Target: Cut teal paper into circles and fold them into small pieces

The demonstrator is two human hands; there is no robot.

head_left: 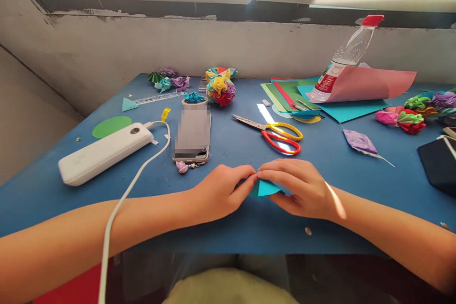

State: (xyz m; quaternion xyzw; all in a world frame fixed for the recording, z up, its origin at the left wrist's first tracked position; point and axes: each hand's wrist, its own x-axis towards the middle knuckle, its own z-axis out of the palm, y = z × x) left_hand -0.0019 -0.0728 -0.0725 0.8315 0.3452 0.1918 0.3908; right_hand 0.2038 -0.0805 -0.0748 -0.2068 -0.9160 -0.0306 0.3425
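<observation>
Near the front edge of the blue table, both hands meet on a small folded piece of turquoise paper (268, 188). My left hand (223, 192) pinches its left side between thumb and fingers. My right hand (299, 185) is closed round the right side, fingers over the top and thumb below. The fingers hide much of the paper. Just beyond the hands lie scissors (274, 134) with one yellow and one red handle, blades pointing left. A phone (192, 133), partly blurred out, lies beyond my left hand.
A white power bank (107, 153) lies at left; its white cable (135, 180) passes over my left forearm. Behind are a paper flower ball (221, 88), coloured paper sheets (285, 97) and a tilted plastic bottle (342, 64). More paper flowers (413, 116) lie at right.
</observation>
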